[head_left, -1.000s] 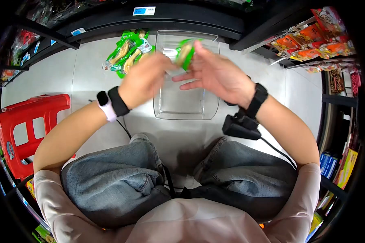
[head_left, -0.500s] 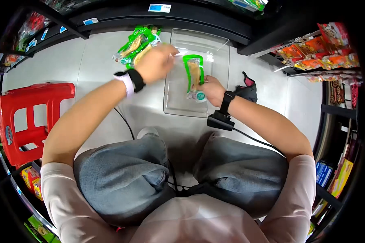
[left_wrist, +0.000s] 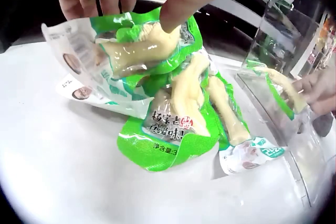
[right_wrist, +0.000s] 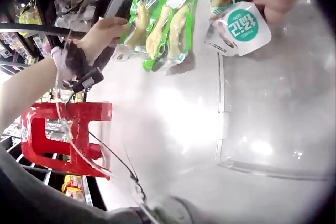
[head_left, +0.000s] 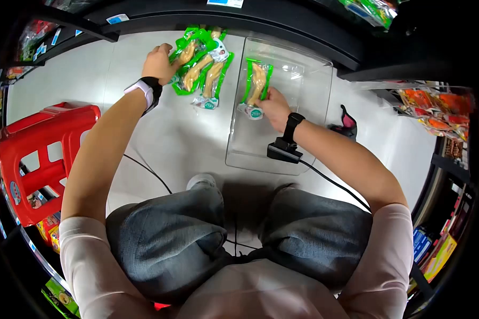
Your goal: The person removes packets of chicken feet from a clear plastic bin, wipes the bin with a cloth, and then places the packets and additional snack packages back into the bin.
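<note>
At left, we see a red plastic stool (head_left: 45, 126) on the pale floor (head_left: 149, 127), near a black shelf (head_left: 170, 22) bearing blue-and-white price labels (head_left: 117, 19). At right, we find orange-and-red snack packets (head_left: 436, 103), blue boxes (head_left: 421, 244) beside a yellow box (head_left: 440, 259), and a black-and-pink item (head_left: 349, 123) too obscured to identify.

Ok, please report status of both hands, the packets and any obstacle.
Left hand pinching one packet at the pile. Right hand holding another packet at the clear bin. Red stool off left, apart from both hands; no obstacle visible.
</note>
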Demonstrator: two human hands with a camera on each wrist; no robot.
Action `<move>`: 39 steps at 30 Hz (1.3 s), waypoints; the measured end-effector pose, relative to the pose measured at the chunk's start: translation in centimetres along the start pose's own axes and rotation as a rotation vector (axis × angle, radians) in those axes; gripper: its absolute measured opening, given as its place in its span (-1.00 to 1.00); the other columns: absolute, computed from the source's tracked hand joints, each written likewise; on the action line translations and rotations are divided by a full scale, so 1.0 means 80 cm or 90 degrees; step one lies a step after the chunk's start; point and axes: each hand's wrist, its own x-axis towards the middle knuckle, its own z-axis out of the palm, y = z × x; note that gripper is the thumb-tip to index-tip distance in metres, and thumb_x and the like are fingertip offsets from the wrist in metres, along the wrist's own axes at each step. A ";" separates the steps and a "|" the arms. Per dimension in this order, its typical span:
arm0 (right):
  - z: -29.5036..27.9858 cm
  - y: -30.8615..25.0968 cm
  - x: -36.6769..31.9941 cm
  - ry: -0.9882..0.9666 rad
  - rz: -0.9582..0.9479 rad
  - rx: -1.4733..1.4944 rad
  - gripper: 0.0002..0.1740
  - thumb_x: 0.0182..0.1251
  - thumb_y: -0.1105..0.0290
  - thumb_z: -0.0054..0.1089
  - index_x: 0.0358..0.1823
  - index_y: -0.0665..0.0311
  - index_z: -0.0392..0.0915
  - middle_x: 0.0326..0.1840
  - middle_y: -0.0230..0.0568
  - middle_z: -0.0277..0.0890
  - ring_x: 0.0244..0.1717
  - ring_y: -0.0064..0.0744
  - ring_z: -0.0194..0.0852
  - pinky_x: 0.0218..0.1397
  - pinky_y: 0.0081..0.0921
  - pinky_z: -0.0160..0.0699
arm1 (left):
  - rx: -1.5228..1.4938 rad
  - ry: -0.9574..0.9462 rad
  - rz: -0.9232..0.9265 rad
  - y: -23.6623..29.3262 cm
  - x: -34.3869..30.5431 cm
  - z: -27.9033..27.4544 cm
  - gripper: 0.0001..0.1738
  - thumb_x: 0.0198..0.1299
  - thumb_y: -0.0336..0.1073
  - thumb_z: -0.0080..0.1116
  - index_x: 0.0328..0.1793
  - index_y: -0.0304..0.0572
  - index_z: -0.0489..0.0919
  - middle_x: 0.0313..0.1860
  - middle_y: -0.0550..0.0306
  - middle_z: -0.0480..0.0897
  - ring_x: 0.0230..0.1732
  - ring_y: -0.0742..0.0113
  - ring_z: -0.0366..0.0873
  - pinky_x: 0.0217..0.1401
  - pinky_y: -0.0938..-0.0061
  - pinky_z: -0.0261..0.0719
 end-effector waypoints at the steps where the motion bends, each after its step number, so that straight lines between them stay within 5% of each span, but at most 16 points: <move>1: 0.001 0.003 0.003 0.007 0.010 -0.042 -0.63 0.14 0.55 0.10 0.01 0.39 0.30 -0.17 -0.17 0.47 -0.15 -0.45 0.44 -0.13 -0.49 0.41 | -0.003 -0.039 -0.040 0.003 0.004 0.005 -0.57 -0.04 -0.29 0.18 -0.03 -0.33 0.44 -0.15 -0.18 0.54 -0.08 -0.05 0.50 -0.02 0.24 0.46; 5: -0.003 0.012 0.004 0.036 -0.019 -0.175 -0.61 0.02 0.52 0.21 -0.08 0.41 0.34 -0.20 -0.06 0.47 -0.17 -0.26 0.47 -0.15 -0.42 0.42 | 0.000 -0.120 -0.100 0.009 0.008 0.017 -0.62 -0.03 -0.28 0.18 -0.11 -0.38 0.44 -0.23 -0.25 0.55 -0.15 -0.12 0.50 -0.08 0.21 0.45; 8: -0.006 0.002 -0.013 0.081 -0.151 -0.437 -0.42 -0.03 0.40 0.27 0.04 0.39 0.25 -0.07 0.09 0.41 0.00 0.09 0.36 0.04 -0.21 0.36 | 0.043 -0.137 -0.064 0.000 0.007 0.031 -0.67 -0.02 -0.27 0.18 -0.21 -0.38 0.46 -0.28 -0.29 0.54 -0.21 -0.15 0.50 -0.13 0.18 0.44; 13: -0.013 -0.014 -0.013 0.035 -0.115 -0.507 -0.23 -0.09 0.31 0.32 0.18 0.39 0.17 0.07 0.21 0.29 0.07 0.10 0.30 0.11 -0.28 0.34 | 0.029 -0.134 -0.068 0.012 0.006 0.015 -0.73 -0.02 -0.27 0.17 -0.29 -0.35 0.48 -0.34 -0.27 0.55 -0.24 -0.15 0.49 -0.17 0.17 0.43; 16: -0.023 -0.023 -0.024 -0.070 -0.134 -0.471 -0.27 -0.10 0.33 0.28 0.15 0.40 0.21 0.09 0.26 0.26 0.08 0.07 0.31 0.12 -0.30 0.35 | 0.001 -0.130 -0.074 0.021 -0.002 -0.001 -0.74 -0.02 -0.26 0.17 -0.30 -0.33 0.50 -0.33 -0.25 0.55 -0.26 -0.16 0.50 -0.17 0.21 0.43; 19: -0.028 -0.011 -0.029 0.083 -0.168 -0.461 -0.39 -0.08 0.36 0.22 0.07 0.37 0.30 0.04 0.18 0.34 0.08 0.04 0.33 0.12 -0.31 0.35 | 0.024 -0.153 -0.109 0.019 -0.001 -0.014 -0.73 0.08 -0.25 0.13 -0.20 -0.33 0.50 -0.34 -0.16 0.59 -0.35 0.03 0.56 -0.21 0.35 0.45; 22: -0.037 -0.011 -0.037 0.120 -0.158 -0.428 -0.46 -0.06 0.37 0.16 0.03 0.34 0.34 -0.07 0.10 0.44 0.03 0.01 0.38 0.08 -0.33 0.38 | -0.363 -0.208 -0.177 0.027 0.004 -0.029 -0.72 0.25 -0.29 0.00 -0.02 -0.34 0.44 -0.32 0.17 0.59 -0.31 0.54 0.47 -0.23 0.58 0.41; 25: -0.039 -0.027 -0.058 0.063 -0.131 -0.297 -0.53 0.02 0.36 0.12 0.02 0.32 0.35 -0.19 -0.06 0.50 -0.14 -0.17 0.49 -0.12 -0.41 0.49 | -0.566 -0.221 -0.159 0.072 0.000 -0.050 -0.70 0.23 -0.31 0.01 0.03 -0.34 0.44 -0.25 0.17 0.58 -0.26 0.53 0.48 -0.17 0.60 0.40; 27: -0.033 -0.055 -0.086 -0.073 -0.106 -0.091 -0.68 0.19 0.30 0.07 -0.06 0.27 0.38 -0.26 -0.31 0.45 -0.36 -0.61 0.40 -0.45 -0.65 0.40 | -0.626 -0.226 -0.112 0.092 0.002 -0.040 -0.63 0.23 -0.32 0.02 0.14 -0.32 0.38 -0.19 0.15 0.58 -0.21 0.52 0.48 -0.09 0.61 0.41; 31: -0.018 -0.080 -0.112 -0.112 -0.155 0.028 -0.71 0.26 0.20 0.07 -0.09 0.20 0.41 -0.34 -0.40 0.45 -0.44 -0.67 0.36 -0.49 -0.71 0.33 | -0.697 -0.372 -0.023 0.167 -0.014 -0.055 -0.62 0.21 -0.34 0.05 0.13 -0.33 0.38 -0.17 0.13 0.59 -0.21 0.51 0.51 -0.11 0.62 0.45; 33: -0.011 -0.086 -0.119 -0.106 -0.218 0.073 -0.56 0.20 0.17 0.17 0.00 0.28 0.36 -0.25 -0.27 0.48 -0.38 -0.57 0.44 -0.40 -0.59 0.47 | -0.769 -0.480 0.015 0.194 -0.025 -0.056 -0.74 0.17 -0.42 0.07 -0.02 -0.33 0.44 -0.25 0.19 0.60 -0.25 0.55 0.52 -0.18 0.67 0.46; 35: -0.006 -0.081 -0.120 -0.064 -0.259 0.096 -0.60 0.17 0.24 0.21 -0.04 0.32 0.40 -0.26 -0.27 0.49 -0.35 -0.58 0.45 -0.39 -0.57 0.45 | -0.681 -0.561 0.034 0.199 -0.030 -0.046 -0.78 0.14 -0.45 0.07 -0.06 -0.31 0.47 -0.24 0.20 0.60 -0.25 0.57 0.52 -0.21 0.68 0.47; 36: -0.007 -0.073 -0.117 -0.030 -0.264 0.080 -0.65 0.16 0.28 0.21 -0.10 0.34 0.44 -0.29 -0.27 0.50 -0.35 -0.58 0.45 -0.38 -0.56 0.44 | -0.498 -0.541 0.039 0.204 -0.030 -0.050 -0.81 0.13 -0.48 0.03 -0.10 -0.30 0.49 -0.25 0.19 0.59 -0.30 0.55 0.51 -0.27 0.66 0.47; 39: -0.013 -0.046 -0.109 0.034 -0.255 0.033 -0.74 0.12 0.33 0.22 -0.25 0.39 0.53 -0.41 -0.25 0.53 -0.43 -0.52 0.47 -0.40 -0.55 0.43 | -0.548 -0.380 0.002 0.192 -0.033 -0.051 -0.82 0.14 -0.47 -0.03 -0.12 -0.28 0.48 -0.27 0.18 0.58 -0.34 0.52 0.49 -0.33 0.66 0.44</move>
